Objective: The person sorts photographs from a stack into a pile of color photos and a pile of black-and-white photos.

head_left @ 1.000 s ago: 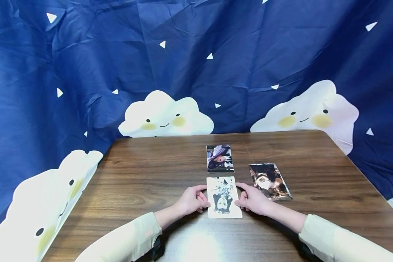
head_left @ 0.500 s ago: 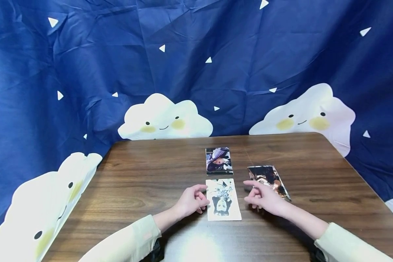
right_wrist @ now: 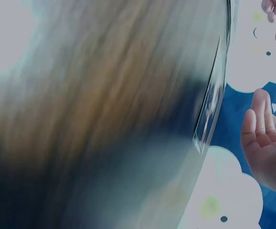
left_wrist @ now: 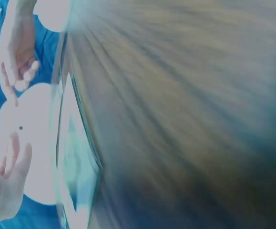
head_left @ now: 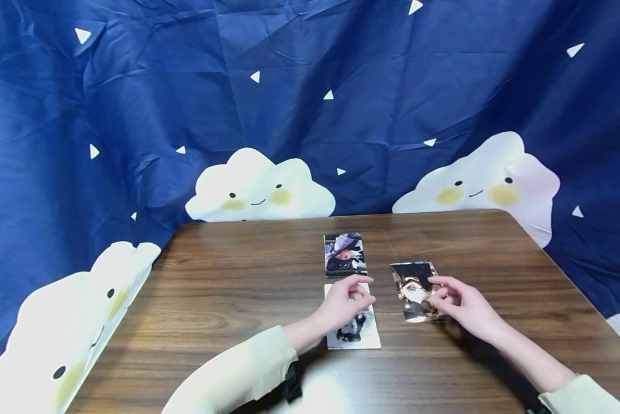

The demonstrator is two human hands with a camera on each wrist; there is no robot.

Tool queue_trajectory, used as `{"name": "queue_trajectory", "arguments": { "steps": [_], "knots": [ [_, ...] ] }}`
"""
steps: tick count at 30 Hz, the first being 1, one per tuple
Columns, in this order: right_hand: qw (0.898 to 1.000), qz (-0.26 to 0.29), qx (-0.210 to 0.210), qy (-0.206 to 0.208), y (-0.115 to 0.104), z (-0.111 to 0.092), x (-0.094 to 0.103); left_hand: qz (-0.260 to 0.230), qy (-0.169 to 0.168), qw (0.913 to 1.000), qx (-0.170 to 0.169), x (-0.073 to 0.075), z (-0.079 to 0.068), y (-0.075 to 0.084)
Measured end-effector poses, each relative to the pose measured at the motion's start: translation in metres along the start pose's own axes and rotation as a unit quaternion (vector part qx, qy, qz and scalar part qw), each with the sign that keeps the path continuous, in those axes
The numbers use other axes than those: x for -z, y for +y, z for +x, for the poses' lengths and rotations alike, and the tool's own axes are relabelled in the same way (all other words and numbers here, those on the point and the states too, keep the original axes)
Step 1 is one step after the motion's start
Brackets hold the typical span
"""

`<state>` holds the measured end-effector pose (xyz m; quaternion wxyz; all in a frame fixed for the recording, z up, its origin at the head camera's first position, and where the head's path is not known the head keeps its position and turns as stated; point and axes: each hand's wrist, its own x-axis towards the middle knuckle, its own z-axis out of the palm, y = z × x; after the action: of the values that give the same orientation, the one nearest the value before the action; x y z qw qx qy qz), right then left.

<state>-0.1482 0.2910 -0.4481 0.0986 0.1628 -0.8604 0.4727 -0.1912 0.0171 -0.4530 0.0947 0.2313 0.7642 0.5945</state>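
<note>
A white card with a black-and-white portrait (head_left: 353, 340) lies flat on the wooden table (head_left: 237, 276), partly covered from view by my left hand (head_left: 342, 303). That hand hovers over the card with loosely bent fingers and nothing between them. To the right is a glossy dark photo (head_left: 412, 292); my right hand (head_left: 467, 307) hangs at its right edge, fingertips overlapping it in the head view. In the right wrist view, the right hand (right_wrist: 270, 143) appears raised off the glossy photo (right_wrist: 208, 112), fingers relaxed. Just beyond the white card lies a photo with a purple hat (head_left: 345, 254).
A dark blue curtain (head_left: 299, 103) printed with smiling clouds (head_left: 262, 190) and small white triangles hangs behind the table and down its left side. Light glares off the tabletop near its front.
My right hand let go of the white card's right edge and moved right to the dark photo. My left hand left the card's left edge and moved right, over the card.
</note>
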Motion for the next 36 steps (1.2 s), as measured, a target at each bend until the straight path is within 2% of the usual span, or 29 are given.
{"name": "queue_trajectory", "arguments": {
  "steps": [4,9,14,20,25,32,36],
  "knots": [
    [0.997,-0.073,-0.008,0.029,0.003,0.001,0.011,0.031,0.002,0.9995,-0.009,-0.017,0.013,0.006],
    [0.993,-0.111,-0.023,0.033,0.01,0.001,0.022,0.011,0.028,0.9996,0.003,-0.034,0.023,0.007],
    [0.993,-0.104,-0.039,0.03,0.025,-0.001,0.025,-0.012,0.064,0.9975,0.03,-0.048,0.029,0.005],
    [0.994,-0.087,-0.066,-0.003,0.036,-0.001,0.024,-0.014,0.099,0.9926,0.069,-0.061,0.033,0.001],
    [0.995,-0.069,-0.07,-0.023,0.041,-0.002,0.023,-0.004,0.097,0.9916,0.085,-0.068,0.033,-0.001],
    [0.998,-0.017,-0.053,-0.024,0.044,-0.002,0.02,0.025,0.089,0.9912,0.094,-0.075,0.033,0.001],
    [0.998,-0.013,-0.051,-0.027,0.044,-0.001,0.018,0.031,0.085,0.9904,0.104,-0.078,0.035,0.001]
  ]
}}
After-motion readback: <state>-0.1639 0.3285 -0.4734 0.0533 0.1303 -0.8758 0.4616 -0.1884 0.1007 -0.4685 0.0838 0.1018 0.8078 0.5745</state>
